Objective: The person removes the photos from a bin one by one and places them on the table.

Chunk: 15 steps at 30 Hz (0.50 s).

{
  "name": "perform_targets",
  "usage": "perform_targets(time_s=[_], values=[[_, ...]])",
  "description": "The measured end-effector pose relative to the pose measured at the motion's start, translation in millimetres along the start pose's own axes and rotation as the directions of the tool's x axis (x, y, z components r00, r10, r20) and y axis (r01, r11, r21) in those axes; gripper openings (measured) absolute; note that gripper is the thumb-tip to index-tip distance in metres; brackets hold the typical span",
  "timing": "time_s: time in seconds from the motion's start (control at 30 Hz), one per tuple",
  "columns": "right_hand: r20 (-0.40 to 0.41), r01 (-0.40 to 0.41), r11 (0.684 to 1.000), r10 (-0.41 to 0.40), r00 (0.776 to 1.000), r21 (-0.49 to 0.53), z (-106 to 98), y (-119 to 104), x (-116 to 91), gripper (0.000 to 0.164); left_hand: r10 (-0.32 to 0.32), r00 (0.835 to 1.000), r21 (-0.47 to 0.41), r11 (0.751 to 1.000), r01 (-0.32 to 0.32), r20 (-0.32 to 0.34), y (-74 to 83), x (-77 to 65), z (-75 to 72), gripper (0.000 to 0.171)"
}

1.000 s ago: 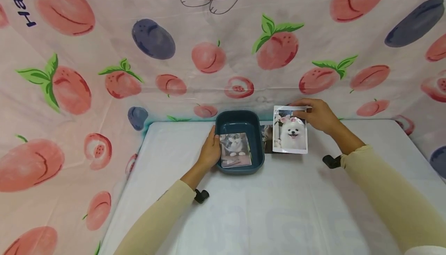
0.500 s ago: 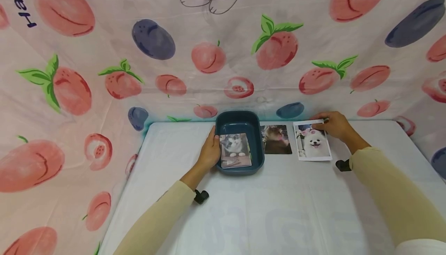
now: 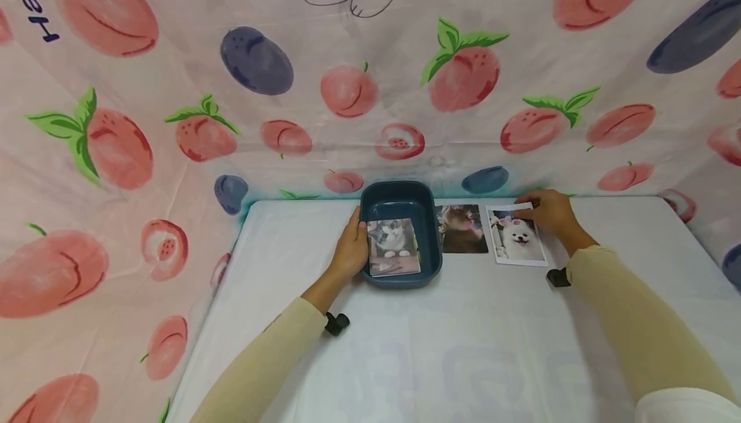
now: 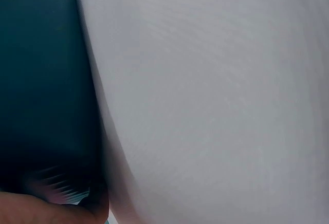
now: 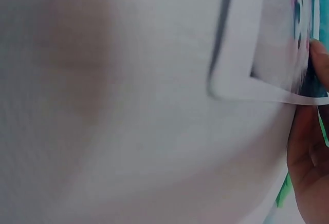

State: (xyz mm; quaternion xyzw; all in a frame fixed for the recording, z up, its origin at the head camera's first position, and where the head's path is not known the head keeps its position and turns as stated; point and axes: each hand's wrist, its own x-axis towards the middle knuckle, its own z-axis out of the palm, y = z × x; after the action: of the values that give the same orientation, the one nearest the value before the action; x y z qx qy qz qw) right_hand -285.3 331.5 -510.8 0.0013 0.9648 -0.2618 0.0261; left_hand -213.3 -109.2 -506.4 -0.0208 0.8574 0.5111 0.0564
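R hand (image 3: 552,214) pinches dog pic (image 3: 519,236) by its 1 o'clock corner. L hand (image 3: 350,248) grips blue tub (image 3: 402,284) at 9 o'clock; cat pic (image 3: 395,246) in tub. Brown pic (image 3: 464,229) at tub's 3 o'clock, btwn it & dog pic.

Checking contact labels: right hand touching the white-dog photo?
Touching. The right wrist view shows it: the right hand pinches the white-dog photo at one edge, thumb on the printed face, other fingers behind.

Left hand (image 3: 349,248) holding tray (image 3: 429,243), right hand (image 3: 554,216) pinching dog photo (image 3: 520,240)
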Motion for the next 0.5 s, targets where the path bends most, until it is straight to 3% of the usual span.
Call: perform_targets(time_s=[0.37, 0.5], values=[[-0.045, 0.045, 0.998, -0.047, 0.998, -0.034, 2, 2, 1, 0.034, -0.005, 1.000, 0.007, 1.000, 0.005, 0.008, 0.2, 0.7, 0.4, 0.055], [-0.059, 0.081, 0.997, -0.082, 0.995, -0.016, 1, -9, -1, 0.035, -0.010, 1.000, 0.011, 1.000, 0.010, 0.003, -0.6, 1.2, 0.4, 0.055]])
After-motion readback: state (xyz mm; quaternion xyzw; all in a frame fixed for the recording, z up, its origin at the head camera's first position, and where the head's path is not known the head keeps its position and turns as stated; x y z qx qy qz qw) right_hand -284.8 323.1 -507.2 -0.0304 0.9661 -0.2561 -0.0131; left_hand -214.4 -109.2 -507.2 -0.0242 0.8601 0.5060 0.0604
